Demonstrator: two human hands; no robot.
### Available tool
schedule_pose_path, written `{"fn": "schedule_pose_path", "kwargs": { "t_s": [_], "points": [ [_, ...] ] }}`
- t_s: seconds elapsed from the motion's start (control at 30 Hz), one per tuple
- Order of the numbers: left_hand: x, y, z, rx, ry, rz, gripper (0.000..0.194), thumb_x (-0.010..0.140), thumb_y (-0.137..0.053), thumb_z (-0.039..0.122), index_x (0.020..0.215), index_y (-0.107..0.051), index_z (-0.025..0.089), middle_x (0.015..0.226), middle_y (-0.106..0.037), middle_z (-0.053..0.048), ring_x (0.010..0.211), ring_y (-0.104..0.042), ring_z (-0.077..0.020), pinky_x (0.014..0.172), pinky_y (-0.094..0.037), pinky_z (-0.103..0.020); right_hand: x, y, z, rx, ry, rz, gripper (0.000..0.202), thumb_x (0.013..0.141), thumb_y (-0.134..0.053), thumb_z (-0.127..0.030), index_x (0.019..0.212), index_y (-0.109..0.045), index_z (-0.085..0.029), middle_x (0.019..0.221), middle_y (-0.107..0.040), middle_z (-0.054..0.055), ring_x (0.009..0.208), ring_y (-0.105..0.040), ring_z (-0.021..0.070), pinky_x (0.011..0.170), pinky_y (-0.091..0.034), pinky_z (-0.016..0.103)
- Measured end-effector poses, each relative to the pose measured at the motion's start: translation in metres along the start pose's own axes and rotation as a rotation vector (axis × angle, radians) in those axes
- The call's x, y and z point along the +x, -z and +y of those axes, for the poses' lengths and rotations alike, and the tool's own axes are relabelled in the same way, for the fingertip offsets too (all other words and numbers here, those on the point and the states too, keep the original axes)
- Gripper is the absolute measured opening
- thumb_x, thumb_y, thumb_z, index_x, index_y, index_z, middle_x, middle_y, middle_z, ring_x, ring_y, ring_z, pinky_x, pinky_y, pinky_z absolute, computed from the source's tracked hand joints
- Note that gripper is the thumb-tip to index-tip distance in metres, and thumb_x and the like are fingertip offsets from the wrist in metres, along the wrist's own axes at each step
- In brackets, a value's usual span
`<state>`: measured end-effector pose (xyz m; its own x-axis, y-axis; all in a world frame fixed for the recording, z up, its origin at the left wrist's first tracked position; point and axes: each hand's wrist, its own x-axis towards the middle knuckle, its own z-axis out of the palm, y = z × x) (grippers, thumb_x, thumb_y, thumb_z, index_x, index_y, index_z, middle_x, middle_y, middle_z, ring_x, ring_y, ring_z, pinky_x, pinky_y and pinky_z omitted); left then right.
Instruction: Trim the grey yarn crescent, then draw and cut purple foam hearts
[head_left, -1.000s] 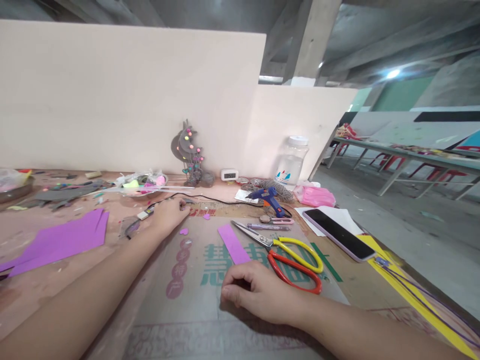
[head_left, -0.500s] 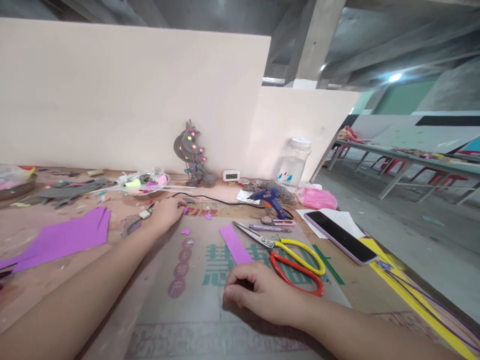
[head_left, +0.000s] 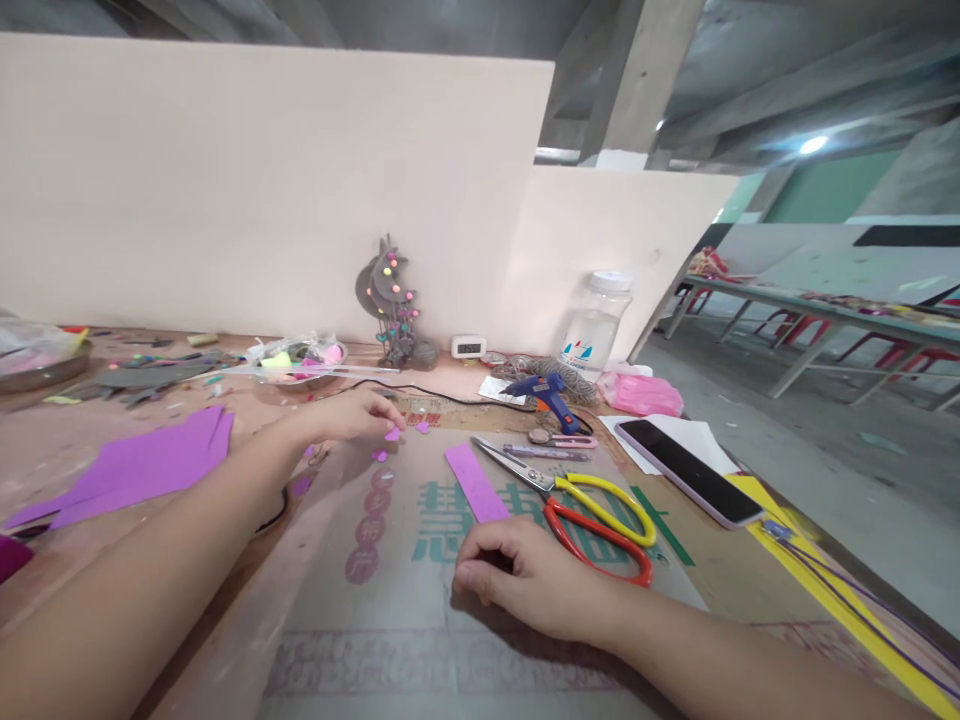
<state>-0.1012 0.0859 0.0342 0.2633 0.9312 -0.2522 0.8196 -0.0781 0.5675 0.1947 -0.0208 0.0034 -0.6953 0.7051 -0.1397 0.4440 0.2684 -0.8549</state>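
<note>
My left hand (head_left: 366, 412) reaches over the far part of the printed cardboard sheet (head_left: 420, 620), its fingertips pinched on a small purple heart (head_left: 393, 433). Two more cut hearts lie close by: one heart (head_left: 423, 427) just right of the fingers, another heart (head_left: 380, 456) below them. Nearer to me, my right hand (head_left: 517, 575) rests on the sheet, loosely curled with nothing visible inside. It lies at the lower end of a purple strip (head_left: 474, 482). Beside it are scissors (head_left: 551, 482) with one yellow and one red handle, blades slightly apart.
Purple sheets (head_left: 157, 465) lie at the left. Behind the scissors are a pen (head_left: 546, 453), a pink-handled cutter (head_left: 570, 440) and a blue glue gun (head_left: 551, 395). A phone (head_left: 686, 470) lies at right. A decorated grey moon ornament (head_left: 391, 300), small clock (head_left: 469, 347) and plastic jar (head_left: 596, 325) stand by the partition.
My left hand has moved slightly right and toward me, carrying the small heart closer to the other two. My right hand stays in place. The view has shifted a little.
</note>
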Motion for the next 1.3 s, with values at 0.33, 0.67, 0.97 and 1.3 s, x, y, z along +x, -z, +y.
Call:
{"fn": "schedule_pose_path", "kwargs": {
  "t_s": [0.33,0.67,0.97,1.3],
  "points": [
    [0.015,-0.024,-0.014,-0.011,-0.027,-0.110,0.028,0.100,-0.064,0.036,0.119,-0.066,0.016,0.116,-0.070,-0.008,0.097,-0.069,-0.0207,0.085,-0.061,-0.041,-0.009,0.099,-0.014,-0.402,0.057,0.588,0.026,0.094,-0.056,-0.039,0.079,-0.064,-0.019,0.076,-0.066,0.002,0.073,-0.059,0.0172,0.069,-0.044,0.028],
    [0.015,-0.023,-0.011,0.001,-0.080,-0.110,0.027,0.098,-0.066,0.035,0.115,-0.068,0.015,0.112,-0.071,-0.007,0.097,-0.070,-0.0215,0.085,-0.060,-0.041,0.028,0.171,0.071,-0.578,-0.295,0.632,0.042,0.090,-0.071,-0.041,0.121,-0.070,-0.013,0.105,-0.078,0.013,0.092,-0.072,0.0253,0.077,-0.053,0.030],
    [0.018,-0.025,-0.014,0.024,-0.107,-0.120,0.029,0.099,-0.066,0.036,0.119,-0.066,0.015,0.116,-0.070,-0.008,0.099,-0.069,-0.0220,0.086,-0.061,-0.042,0.060,0.175,0.068,-0.660,-0.324,0.698,0.030,0.096,-0.062,-0.037,0.112,-0.070,-0.013,0.103,-0.078,0.013,0.094,-0.072,0.0289,0.078,-0.051,0.032],
    [0.016,-0.025,-0.011,0.046,-0.102,-0.117,0.032,0.099,-0.065,0.037,0.123,-0.065,0.016,0.122,-0.068,-0.009,0.103,-0.069,-0.0237,0.088,-0.060,-0.044,0.115,0.175,0.055,-0.548,-0.128,0.504,0.031,0.101,-0.062,-0.036,0.123,-0.065,-0.014,0.120,-0.071,0.011,0.106,-0.068,0.0256,0.097,-0.054,0.042]
  ]
}}
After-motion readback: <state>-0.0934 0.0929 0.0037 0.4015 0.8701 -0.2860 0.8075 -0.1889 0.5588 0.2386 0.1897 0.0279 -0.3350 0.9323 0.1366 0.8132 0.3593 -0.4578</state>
